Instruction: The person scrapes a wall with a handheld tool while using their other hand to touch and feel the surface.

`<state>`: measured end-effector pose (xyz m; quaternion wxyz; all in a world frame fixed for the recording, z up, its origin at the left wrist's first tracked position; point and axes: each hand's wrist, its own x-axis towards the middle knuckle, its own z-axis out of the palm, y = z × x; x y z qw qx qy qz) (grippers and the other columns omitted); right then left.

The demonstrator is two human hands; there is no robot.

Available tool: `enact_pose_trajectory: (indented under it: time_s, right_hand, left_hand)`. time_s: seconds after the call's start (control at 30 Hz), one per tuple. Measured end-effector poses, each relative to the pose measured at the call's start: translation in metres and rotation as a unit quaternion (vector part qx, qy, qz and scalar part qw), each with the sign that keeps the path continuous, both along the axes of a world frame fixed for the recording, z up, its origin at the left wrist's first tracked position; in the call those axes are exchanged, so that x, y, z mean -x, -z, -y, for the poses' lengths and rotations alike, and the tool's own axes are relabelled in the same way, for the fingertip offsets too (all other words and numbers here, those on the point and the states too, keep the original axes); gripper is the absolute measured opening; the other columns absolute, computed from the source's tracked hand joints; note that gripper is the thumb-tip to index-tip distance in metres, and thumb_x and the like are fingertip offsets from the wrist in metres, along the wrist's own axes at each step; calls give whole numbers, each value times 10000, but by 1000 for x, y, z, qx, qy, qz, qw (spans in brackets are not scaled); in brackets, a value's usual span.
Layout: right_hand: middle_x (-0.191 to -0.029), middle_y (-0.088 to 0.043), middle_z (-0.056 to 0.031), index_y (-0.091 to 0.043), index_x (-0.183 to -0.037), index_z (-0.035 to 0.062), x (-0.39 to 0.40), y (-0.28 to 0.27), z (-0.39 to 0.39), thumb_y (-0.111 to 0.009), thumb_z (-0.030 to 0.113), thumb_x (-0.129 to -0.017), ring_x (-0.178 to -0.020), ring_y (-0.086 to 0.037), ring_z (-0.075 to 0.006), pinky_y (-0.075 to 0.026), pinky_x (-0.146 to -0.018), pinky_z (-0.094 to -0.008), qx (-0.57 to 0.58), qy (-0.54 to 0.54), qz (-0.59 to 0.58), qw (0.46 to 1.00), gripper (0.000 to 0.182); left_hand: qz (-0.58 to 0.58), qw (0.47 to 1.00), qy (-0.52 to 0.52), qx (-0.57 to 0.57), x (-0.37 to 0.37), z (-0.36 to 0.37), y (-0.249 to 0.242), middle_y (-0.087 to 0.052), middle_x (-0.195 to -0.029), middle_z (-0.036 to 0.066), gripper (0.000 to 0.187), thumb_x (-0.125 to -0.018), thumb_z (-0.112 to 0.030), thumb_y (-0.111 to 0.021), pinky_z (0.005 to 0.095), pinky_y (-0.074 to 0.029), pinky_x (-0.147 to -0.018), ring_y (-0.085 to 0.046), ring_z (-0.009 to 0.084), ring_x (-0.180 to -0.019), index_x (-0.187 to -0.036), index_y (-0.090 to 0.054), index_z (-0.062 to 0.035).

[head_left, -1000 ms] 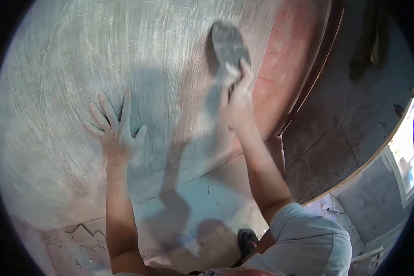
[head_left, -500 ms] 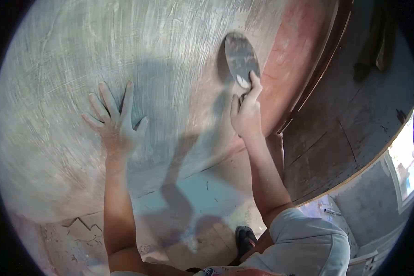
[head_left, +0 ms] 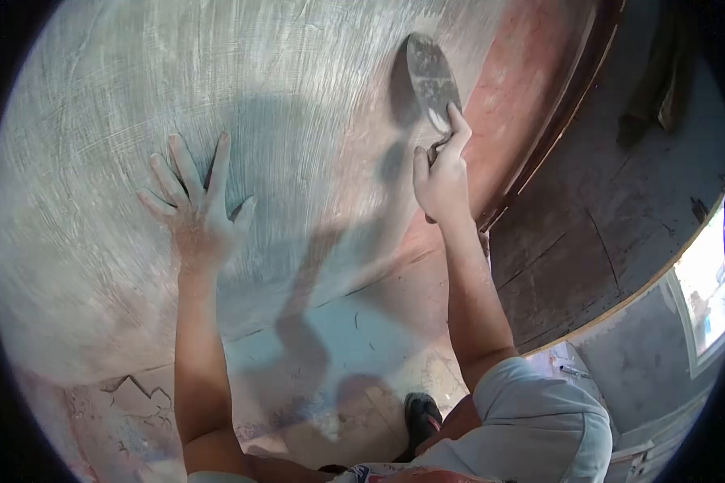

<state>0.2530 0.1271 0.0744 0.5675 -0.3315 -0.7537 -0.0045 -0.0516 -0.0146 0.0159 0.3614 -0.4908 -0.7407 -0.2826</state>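
Two bare hands work against a plastered wall [head_left: 137,97] that fills most of the head view, its grey coat streaked with pale, curved scrape marks. No brand, label or writing can be read anywhere on the wall, the tool or the clothing.

Toward the right edge of the wall the grey coat gives way to a bare reddish strip [head_left: 515,88], and just beyond that runs a dark wooden frame [head_left: 576,105]. Along the lower edge of the wall the plaster stops at a pale blue-green band [head_left: 330,338], and below it, near the lower left corner, the coating is cracked and flaked [head_left: 137,398]. The wide grey stretch of wall left of and above the hands is open.

The left hand [head_left: 195,216] lies flat on the wall, fingers spread and pointing up, palm pressed against the plaster, holding nothing, the arm reaching straight up from below.

The right hand [head_left: 441,177] is raised higher, close to the reddish strip. Its grip is closed around the handle of a trowel [head_left: 431,76], with the forefinger stretched up along the back of the blade. The dark oval blade stands on the wall above the fingers, near the upper right part of the plastered area, and casts a shadow to its left. A pale sleeve [head_left: 540,419] covers the right shoulder.
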Motion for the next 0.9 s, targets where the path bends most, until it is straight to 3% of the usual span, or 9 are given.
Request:
enact_pose_trajectory:
  time_s: [0.1, 0.23, 0.27, 0.37, 0.5, 0.53, 0.67, 0.8, 0.9]
  right_hand:
    - [-629, -545, -56, -208, -1609, -22, -2, 51, 4, -613, 15, -990, -556, -586, -225, -493, -572, -377, -12, -9, -6, 1000, 741]
    - [-1152, -717, -233, -168, -1632, 0, -5, 116, 9, -563, -20, -990, -850, -743, -315, -591, -762, -396, -80, 16, 29, 996, 754]
    - [-1352, -617, -346, -161, -1629, -2, -11, 109, -17, -529, -8, -999, -1012, -746, -410, -600, -827, -446, -68, -25, 33, 997, 730]
    - [-955, -677, -284, -174, -1616, 8, -1, -29, 0, -555, -5, -979, -814, -722, -443, -569, -724, -478, -72, 5, 40, 997, 742]
    - [-653, -585, -188, -196, -1606, 29, 0, -54, -2, -580, -14, -955, -656, -677, -419, -525, -659, -498, -29, 27, 31, 999, 757]
    - [-1199, -655, -419, -198, -1592, -41, 0, -36, 8, -562, 78, -1019, -1094, -694, -538, -563, -919, -555, 10, -24, 22, 999, 689]
    - [-1293, -640, -396, -168, -1610, -71, -3, 119, 11, -520, 38, -1023, -1132, -677, -559, -553, -982, -525, 5, -25, 13, 1000, 693]
    - [-1268, -653, -393, -164, -1610, -62, -2, 51, -1, -540, 85, -1025, -1102, -693, -542, -562, -949, -537, -25, -24, 20, 999, 711]
    - [-768, -679, -276, -167, -1591, -36, -1, -51, 4, -564, -32, -945, -729, -704, -488, -531, -651, -540, -60, 20, 62, 996, 758]
  left_hand:
    - [-2, 1000, 5, -4, 2, -1, 1, 12, -1774, 264, 1083, -815, -524, -815, 855, -14, -1150, 40, 571, -1598, -1713, -229, -371]
    - [3, 1000, 1, -1, 0, -1, -2, 10, -1773, 265, 1084, -815, -520, -816, 856, -17, -1150, 38, 571, -1598, -1713, -226, -372]
    - [-1, 1000, 3, -9, 0, -1, -2, 9, -1774, 265, 1083, -814, -517, -817, 855, -17, -1151, 36, 569, -1599, -1712, -230, -371]
    - [1, 1000, 9, -12, -2, 1, 0, -6, -1776, 251, 1087, -803, -490, -836, 861, -53, -1146, 8, 566, -1599, -1706, -239, -391]
    - [5, 1000, 8, -17, -3, 0, -1, -17, -1777, 241, 1092, -794, -465, -855, 871, -92, -1136, -20, 575, -1593, -1700, -247, -411]
    - [-2, 1000, 14, -25, -2, 0, -1, -15, -1778, 241, 1094, -794, -464, -854, 873, -91, -1134, -20, 579, -1591, -1700, -243, -412]
    - [3, 1000, 3, -11, 0, -1, 1, -9, -1778, 241, 1096, -797, -467, -850, 877, -85, -1130, -17, 585, -1589, -1702, -234, -413]
    - [1, 1000, 15, -21, 3, 0, -1, -2, -1779, 240, 1090, -805, -494, -834, 876, -70, -1131, -2, 584, -1591, -1705, -223, -414]
    - [2, 999, 18, -27, -1, -5, 3, 1, -1779, 243, 1087, -811, -510, -824, 878, -62, -1129, 13, 583, -1592, -1706, -215, -416]
